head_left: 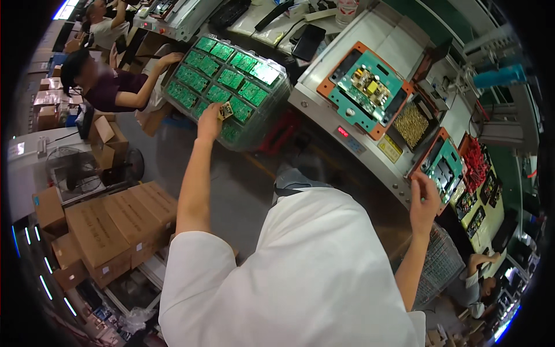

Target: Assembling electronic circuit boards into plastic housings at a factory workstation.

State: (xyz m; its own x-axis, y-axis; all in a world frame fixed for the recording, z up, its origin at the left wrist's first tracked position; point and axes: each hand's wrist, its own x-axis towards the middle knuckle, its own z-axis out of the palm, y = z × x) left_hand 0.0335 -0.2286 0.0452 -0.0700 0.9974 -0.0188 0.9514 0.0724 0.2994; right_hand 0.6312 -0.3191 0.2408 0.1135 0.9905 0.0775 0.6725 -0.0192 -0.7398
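Note:
My left hand (210,122) pinches a small circuit board (225,111) with parts on it, held over the near side of a clear plastic tray (273,97). In rows across that tray lie several green circuit boards (231,78). Off to the right, my right hand (425,202) has its fingers curled at the near left edge of an orange-rimmed fixture (446,155) with a green plate. Farther left on the machine sits another orange fixture (327,84), bearing a populated circuit board (370,88) with yellow and dark parts.
A bin of small brass-coloured pieces (411,124) and a bundle of red parts (475,165) lie on the right-hand bench. A co-worker's hand (170,59) touches the tray's far left edge. Cardboard boxes (110,225) and a fan (136,163) stand at the left.

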